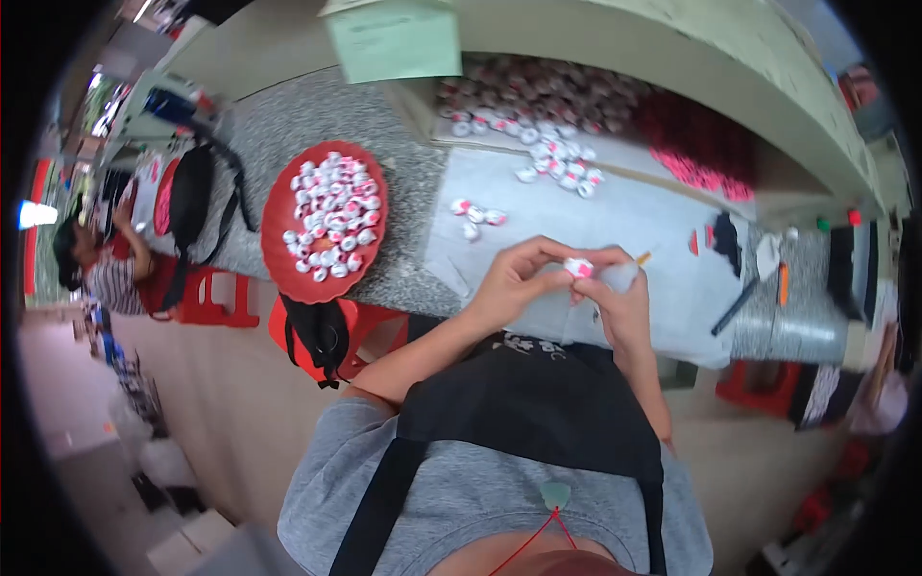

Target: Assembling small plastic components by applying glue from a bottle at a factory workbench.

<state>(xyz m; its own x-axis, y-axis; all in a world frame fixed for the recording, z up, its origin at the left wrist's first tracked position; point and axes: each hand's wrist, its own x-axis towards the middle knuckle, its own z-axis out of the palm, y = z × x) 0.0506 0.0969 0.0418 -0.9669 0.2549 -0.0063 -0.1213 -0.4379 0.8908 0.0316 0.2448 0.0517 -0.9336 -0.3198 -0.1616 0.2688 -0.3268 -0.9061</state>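
Observation:
Both hands meet over the white sheet [653, 250] on the worktop. Between their fingertips is a small round white-and-pink piece [579, 268]. My left hand [519, 278] pinches it from the left, and my right hand [622, 302] closes on it from the right. A thin stick with a yellowish end [643, 258] pokes out by my right fingers; the rest of it is hidden. Just beyond my left hand lie a few similar white-and-pink pieces [471, 230]. A larger cluster of them [567, 171] spreads farther back on the sheet.
A red scalloped tray [272, 226] of similar pieces stands at left. Under the shelf [691, 48] are heaped pieces [547, 91] and bright pink parts [706, 168]. At right lie a dark stick-shaped tool [735, 307] and an orange one [783, 284]. A person [110, 274] sits far left.

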